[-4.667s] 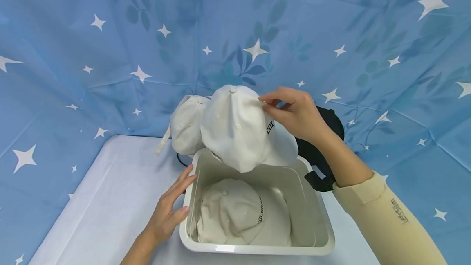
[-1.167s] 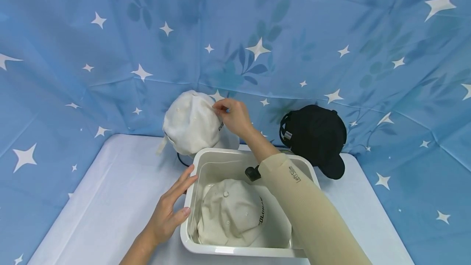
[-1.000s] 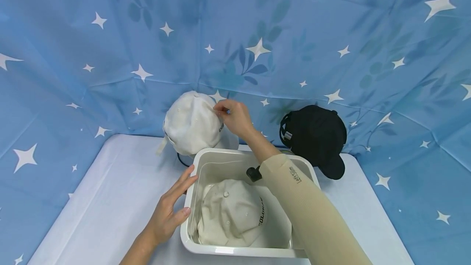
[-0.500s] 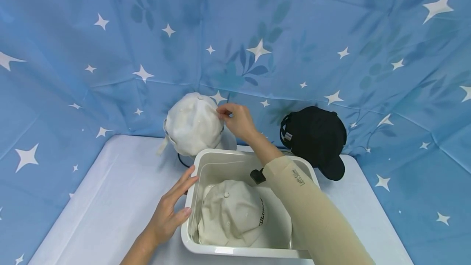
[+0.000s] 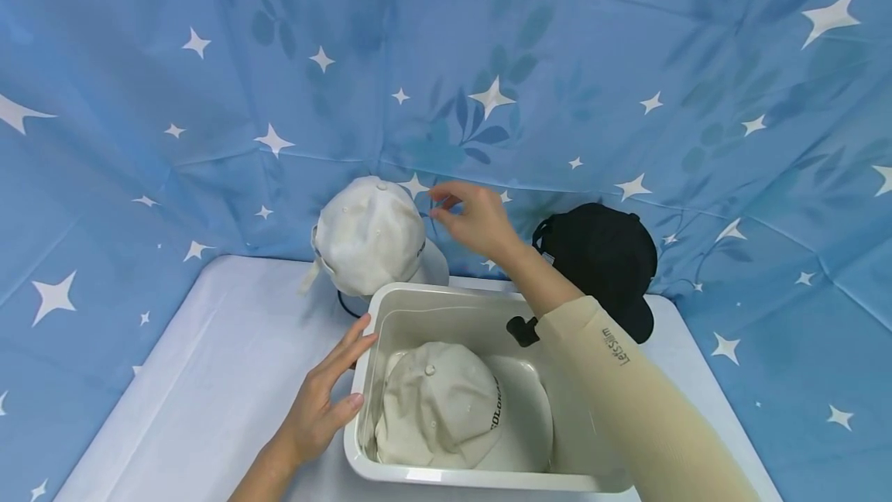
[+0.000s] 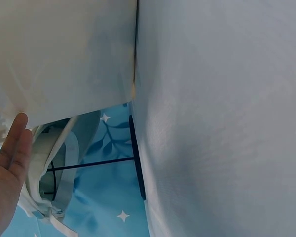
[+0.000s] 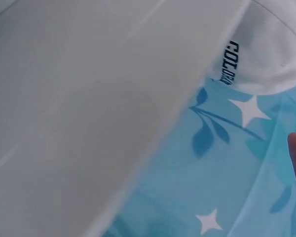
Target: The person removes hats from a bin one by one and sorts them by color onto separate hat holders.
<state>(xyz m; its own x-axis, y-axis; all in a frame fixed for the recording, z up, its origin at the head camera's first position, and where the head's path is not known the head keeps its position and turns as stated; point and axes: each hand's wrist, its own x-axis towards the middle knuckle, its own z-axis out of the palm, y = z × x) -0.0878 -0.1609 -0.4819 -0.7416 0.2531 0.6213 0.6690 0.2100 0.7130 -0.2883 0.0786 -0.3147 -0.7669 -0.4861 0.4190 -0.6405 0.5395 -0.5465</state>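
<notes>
A white cap (image 5: 369,235) with dark lettering sits at the back left, behind the bin, its brim to the right. My right hand (image 5: 477,219) hangs in the air just right of it, fingers loosely bent and apart from the cap. In the right wrist view the lettered cap (image 7: 271,49) shows beyond the bin wall. An off-white cap (image 5: 442,401) lies in the pale plastic bin (image 5: 418,475). My left hand (image 5: 317,409) rests its fingers against the bin's left side. The left wrist view shows a cap (image 6: 49,158) from below, with dark wire inside it.
A black cap (image 5: 599,262) stands at the back right, behind my forearm. A dark bar (image 6: 137,158) joins the wire by the table edge. The white-covered table (image 5: 230,331) meets a blue star-patterned curtain (image 5: 313,115) behind.
The white cap first held above the bin now sits at the back left, covering where another white cap was. My right hand has let go and moved right. The left hand stays put.
</notes>
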